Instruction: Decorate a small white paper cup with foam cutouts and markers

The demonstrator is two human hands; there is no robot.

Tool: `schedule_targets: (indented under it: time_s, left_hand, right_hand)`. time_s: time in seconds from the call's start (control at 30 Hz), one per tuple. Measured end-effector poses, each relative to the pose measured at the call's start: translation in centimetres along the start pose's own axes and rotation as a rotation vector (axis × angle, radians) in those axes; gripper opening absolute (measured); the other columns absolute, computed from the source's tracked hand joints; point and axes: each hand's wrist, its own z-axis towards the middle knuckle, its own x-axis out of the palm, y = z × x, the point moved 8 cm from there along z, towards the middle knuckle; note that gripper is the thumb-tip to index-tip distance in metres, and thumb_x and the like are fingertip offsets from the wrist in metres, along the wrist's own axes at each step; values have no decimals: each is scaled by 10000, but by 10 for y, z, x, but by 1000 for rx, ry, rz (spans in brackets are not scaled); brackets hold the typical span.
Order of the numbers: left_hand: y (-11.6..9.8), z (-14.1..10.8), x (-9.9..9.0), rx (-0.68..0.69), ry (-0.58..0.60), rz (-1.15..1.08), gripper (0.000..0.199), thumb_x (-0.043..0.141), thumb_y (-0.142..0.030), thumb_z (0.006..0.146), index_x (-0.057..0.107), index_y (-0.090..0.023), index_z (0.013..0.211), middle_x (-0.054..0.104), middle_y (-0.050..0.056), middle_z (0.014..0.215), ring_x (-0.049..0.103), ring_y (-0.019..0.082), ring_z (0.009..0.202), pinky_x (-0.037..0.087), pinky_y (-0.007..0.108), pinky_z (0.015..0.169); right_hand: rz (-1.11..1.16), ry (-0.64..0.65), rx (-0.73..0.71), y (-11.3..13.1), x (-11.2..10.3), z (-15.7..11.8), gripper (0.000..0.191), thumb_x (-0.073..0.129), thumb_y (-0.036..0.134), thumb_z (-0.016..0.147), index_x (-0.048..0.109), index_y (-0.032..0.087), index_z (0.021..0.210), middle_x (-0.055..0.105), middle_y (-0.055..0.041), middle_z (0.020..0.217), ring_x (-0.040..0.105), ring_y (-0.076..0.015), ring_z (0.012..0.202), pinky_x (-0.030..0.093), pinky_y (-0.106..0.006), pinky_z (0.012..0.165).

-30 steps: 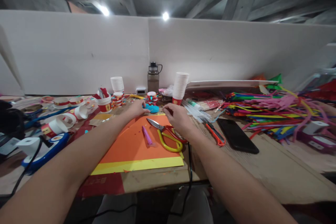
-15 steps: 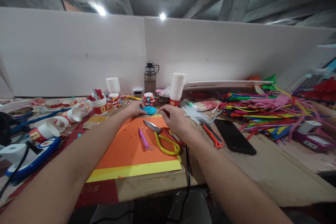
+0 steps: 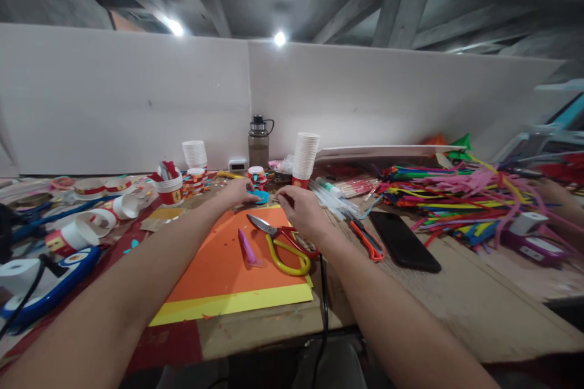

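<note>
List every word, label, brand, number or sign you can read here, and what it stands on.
No text can be read for certain.
Gold marks on the stacked cups: too small.
Round emblem on the blue object: too small.
Display of the small white device: too small.
Faint print on the red sheet: blurred.

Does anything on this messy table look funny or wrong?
Yes, on the left a paper cup lies on its side, while the tall cup stack stands upright. A blue scrap also lies loose nearby, like a dropped bit.
</note>
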Motion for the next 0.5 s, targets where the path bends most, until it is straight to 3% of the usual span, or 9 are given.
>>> schedule_targets:
  time_s: [0.13, 0.27, 0.5]
  left_hand:
    - [5, -7, -10, -18, -54, -58, 332, 703, -457, 730, 703, -163, 884, 734, 74, 923, 656, 206, 840, 446, 265, 686]
    - [14, -34, -38, -83, -202, -252, 331, 676, -466, 755, 691, -160, 881, 732, 68, 889, 652, 197, 836, 454, 271, 715]
    - [-6, -110, -75, -52, -268, -560, 288, 676, -437, 767, 677, -169, 874, 714, 32, 876, 620, 163, 814, 454, 268, 737]
  right_hand:
    - [49, -142, 52, -8, -23, 4, 166, 529, 213, 867, 691, 175, 855, 704, -45, 801, 599, -150, 706, 428, -252, 677]
    - [118, -308, 150, -23, -46, 4, 186, 531, 265, 864, 692, 173, 862, 680, -30, 746, 578, -146, 655, 433, -251, 648]
    - [119, -314, 183, -28, -44, 3, 218, 518, 307, 865, 689, 174, 877, 680, -39, 755, 574, -158, 652, 441, -263, 636]
